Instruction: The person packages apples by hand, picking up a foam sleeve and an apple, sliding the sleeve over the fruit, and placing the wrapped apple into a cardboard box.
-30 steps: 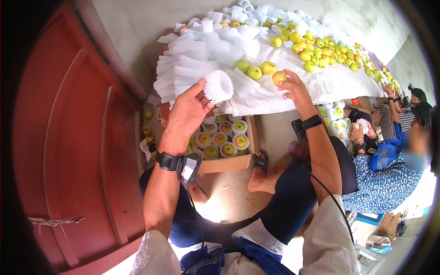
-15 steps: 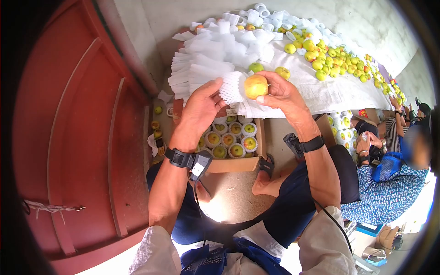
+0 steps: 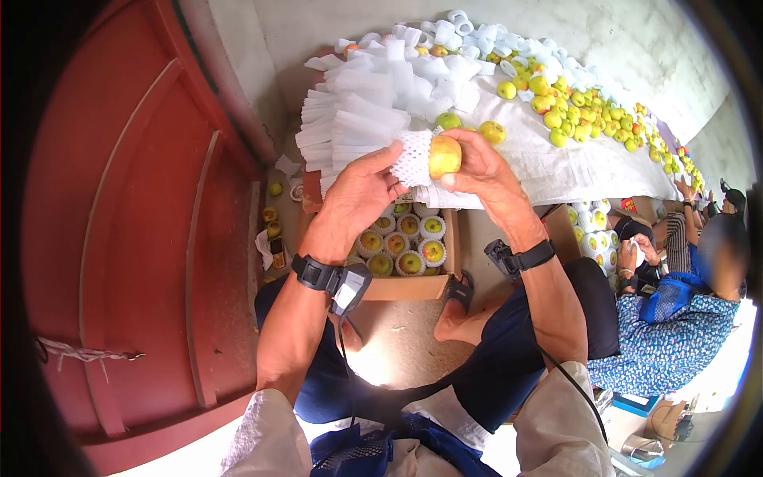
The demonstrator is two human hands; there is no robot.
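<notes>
My left hand [image 3: 367, 181] grips a white foam net sleeve [image 3: 412, 159] by its left side. In my right hand [image 3: 482, 170] is a yellow apple [image 3: 445, 157], held between thumb and fingers. The apple's left part sits at the sleeve's mouth, partly inside it. Both hands are above a cardboard box [image 3: 397, 288] in which several apples in foam nets [image 3: 411, 262] stand packed in rows. Just behind the hands, a green apple [image 3: 447, 121] and a yellow-green apple [image 3: 492, 132] lie on the white cloth.
White foam sleeves [image 3: 373, 87] lie heaped on the table, with a long pile of loose apples [image 3: 584, 111] to the right. A person in a blue patterned top [image 3: 675, 334] sits at right beside another box of netted apples [image 3: 592, 226]. A red door [image 3: 143, 238] stands at left.
The foam sleeve and the apple have come together: the apple's left part has entered the sleeve's mouth. My left hand has shifted slightly right.
</notes>
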